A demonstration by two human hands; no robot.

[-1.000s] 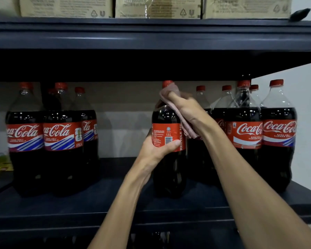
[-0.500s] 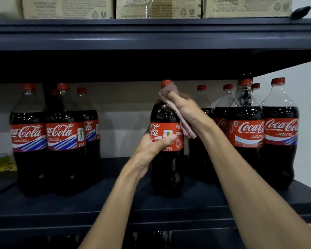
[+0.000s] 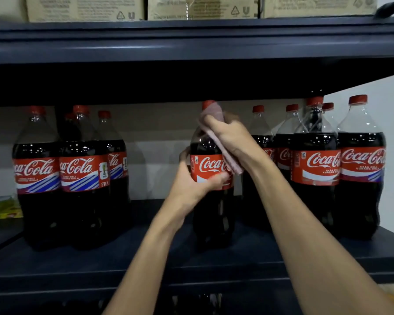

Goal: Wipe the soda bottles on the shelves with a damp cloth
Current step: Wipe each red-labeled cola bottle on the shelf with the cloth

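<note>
At the left of the frame a cluster of cola bottles [image 3: 62, 178] stands on the dark shelf [image 3: 248, 253]. At centre, the left hand [image 3: 191, 185] grasps the middle bottle [image 3: 210, 194] at its red label. The right hand [image 3: 230, 137] clutches a pinkish cloth [image 3: 228, 155], seemingly pressed to the bottle's shoulder. More bottles [image 3: 341, 169] stand at right.

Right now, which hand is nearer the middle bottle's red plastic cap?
Right. Right hand, with pink cloth, just under the red plastic cap; left hand grips the label, lower.
</note>
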